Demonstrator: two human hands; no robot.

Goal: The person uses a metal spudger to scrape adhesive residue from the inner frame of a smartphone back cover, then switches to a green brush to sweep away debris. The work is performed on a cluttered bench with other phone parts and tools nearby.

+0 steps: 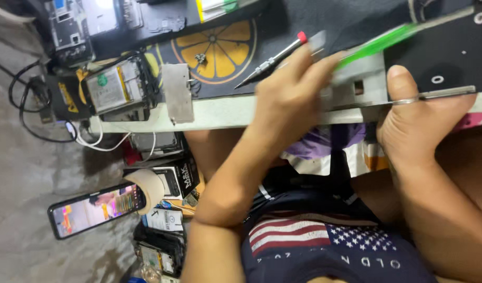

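**A:** Progress, left to right?

**B:** Opened phone with exposed grey battery [115, 86] lies aside, and the slim silver screwdriver with red cap [272, 60] is set down. Prying looks midway; separation is not shown.

**A:** Hands?

**B:** Left hand [296, 99], blurred, pinches a translucent green plastic pry strip [377, 44] against the flat black panel [451, 47] on the table. Right hand [424, 120] clamps the panel's edge, thumb on top.

Navy flag-print shirt [325, 246], bare forearms
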